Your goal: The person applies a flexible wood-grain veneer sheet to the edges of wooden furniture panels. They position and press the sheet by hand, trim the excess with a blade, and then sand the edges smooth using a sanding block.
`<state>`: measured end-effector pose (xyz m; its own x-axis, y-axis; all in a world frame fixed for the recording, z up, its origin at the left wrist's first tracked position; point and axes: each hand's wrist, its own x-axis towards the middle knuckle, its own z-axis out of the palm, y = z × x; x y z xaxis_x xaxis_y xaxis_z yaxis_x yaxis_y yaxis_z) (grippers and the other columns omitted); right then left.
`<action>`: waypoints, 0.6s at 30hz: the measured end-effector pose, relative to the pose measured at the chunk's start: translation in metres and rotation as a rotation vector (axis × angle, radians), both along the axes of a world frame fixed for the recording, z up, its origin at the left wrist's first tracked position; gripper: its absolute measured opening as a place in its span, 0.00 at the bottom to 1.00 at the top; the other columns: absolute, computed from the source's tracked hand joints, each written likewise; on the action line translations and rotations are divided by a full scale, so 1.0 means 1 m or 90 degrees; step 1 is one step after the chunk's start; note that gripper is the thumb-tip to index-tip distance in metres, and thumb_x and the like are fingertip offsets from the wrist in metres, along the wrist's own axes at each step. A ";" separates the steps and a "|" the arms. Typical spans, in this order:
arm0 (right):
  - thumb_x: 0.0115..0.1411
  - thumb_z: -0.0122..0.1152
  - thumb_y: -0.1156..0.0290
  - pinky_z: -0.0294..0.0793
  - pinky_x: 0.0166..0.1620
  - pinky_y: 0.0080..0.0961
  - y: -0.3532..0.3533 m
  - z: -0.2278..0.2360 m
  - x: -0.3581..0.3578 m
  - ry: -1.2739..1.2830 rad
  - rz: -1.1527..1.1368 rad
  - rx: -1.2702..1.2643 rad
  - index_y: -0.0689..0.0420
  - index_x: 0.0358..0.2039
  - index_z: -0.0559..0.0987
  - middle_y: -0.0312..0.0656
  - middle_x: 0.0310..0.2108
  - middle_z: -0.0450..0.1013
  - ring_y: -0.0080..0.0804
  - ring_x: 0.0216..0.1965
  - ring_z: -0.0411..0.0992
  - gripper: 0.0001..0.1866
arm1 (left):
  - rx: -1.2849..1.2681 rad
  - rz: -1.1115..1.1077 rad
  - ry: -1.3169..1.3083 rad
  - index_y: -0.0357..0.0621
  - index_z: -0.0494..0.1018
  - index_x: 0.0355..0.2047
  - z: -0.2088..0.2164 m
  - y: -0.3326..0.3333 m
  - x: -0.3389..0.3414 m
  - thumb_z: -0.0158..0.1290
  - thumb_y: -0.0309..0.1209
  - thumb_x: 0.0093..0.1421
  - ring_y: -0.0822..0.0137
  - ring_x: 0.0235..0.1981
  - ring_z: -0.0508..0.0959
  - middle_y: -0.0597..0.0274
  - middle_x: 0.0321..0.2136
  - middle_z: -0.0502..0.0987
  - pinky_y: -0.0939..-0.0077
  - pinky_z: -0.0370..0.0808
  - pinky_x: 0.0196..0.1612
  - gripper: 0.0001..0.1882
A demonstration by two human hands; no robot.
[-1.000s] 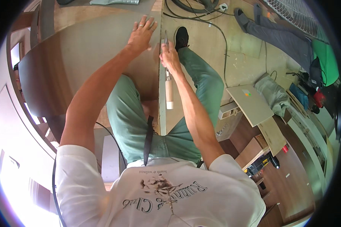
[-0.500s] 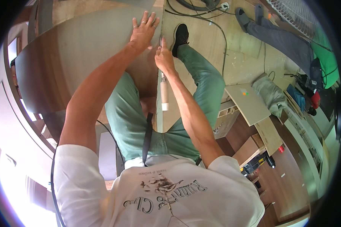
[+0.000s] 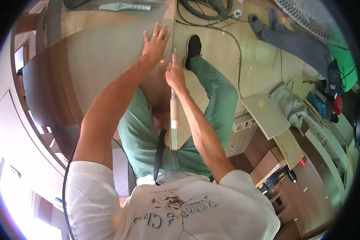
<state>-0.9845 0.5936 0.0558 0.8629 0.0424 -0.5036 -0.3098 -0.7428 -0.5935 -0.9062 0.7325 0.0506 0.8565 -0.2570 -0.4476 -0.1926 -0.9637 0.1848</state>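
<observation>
My left hand (image 3: 155,43) lies flat on a large grey-brown board (image 3: 96,52), its fingers spread near the board's long right edge. Just nearer to me, my right hand (image 3: 175,75) is closed round a slim tool with a pale wooden handle (image 3: 174,110). That tool lies lengthwise along the board's edge, with its handle toward me. The index finger stretches forward along the tool's front part, which the hand mostly hides, so I cannot tell its exact kind. A pale narrow edge strip (image 3: 174,138) shows below the handle.
A grey hand tool (image 3: 125,7) lies at the board's far end. Black cables and a hose (image 3: 206,16) run over the floor. A fan (image 3: 304,16) and another person's legs (image 3: 300,48) are far right. Cabinet panels (image 3: 266,116) and a yellow-black drill (image 3: 274,179) lie on my right.
The view has shifted, bringing the grey hand tool into sight at the far end. My right hand and the wooden-handled tool have slid slightly toward me. My left hand stays on the board.
</observation>
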 end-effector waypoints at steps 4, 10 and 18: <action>0.69 0.47 0.72 0.76 0.40 0.56 -0.014 -0.004 0.004 -0.015 0.083 -0.002 0.60 0.73 0.53 0.66 0.34 0.78 0.67 0.37 0.78 0.33 | 0.003 0.003 -0.013 0.51 0.47 0.75 0.003 -0.005 -0.002 0.79 0.45 0.36 0.50 0.76 0.44 0.61 0.75 0.48 0.29 0.61 0.67 0.70; 0.70 0.46 0.71 0.76 0.40 0.57 -0.009 -0.006 -0.006 0.017 0.008 -0.007 0.59 0.72 0.56 0.66 0.35 0.78 0.67 0.37 0.78 0.31 | -0.005 0.005 -0.030 0.51 0.48 0.75 0.000 -0.001 -0.004 0.79 0.43 0.36 0.50 0.76 0.45 0.60 0.74 0.48 0.29 0.62 0.67 0.70; 0.69 0.47 0.72 0.75 0.39 0.56 -0.011 0.000 -0.019 0.026 0.010 0.007 0.58 0.72 0.56 0.67 0.32 0.77 0.67 0.35 0.77 0.31 | -0.009 0.012 -0.035 0.50 0.48 0.75 0.005 -0.004 -0.002 0.79 0.43 0.35 0.49 0.77 0.43 0.60 0.75 0.47 0.28 0.61 0.67 0.70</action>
<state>-1.0037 0.5824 0.0558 0.8408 0.0618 -0.5378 -0.3224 -0.7408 -0.5892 -0.9080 0.7284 0.0551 0.8840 -0.2474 -0.3967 -0.1852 -0.9644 0.1887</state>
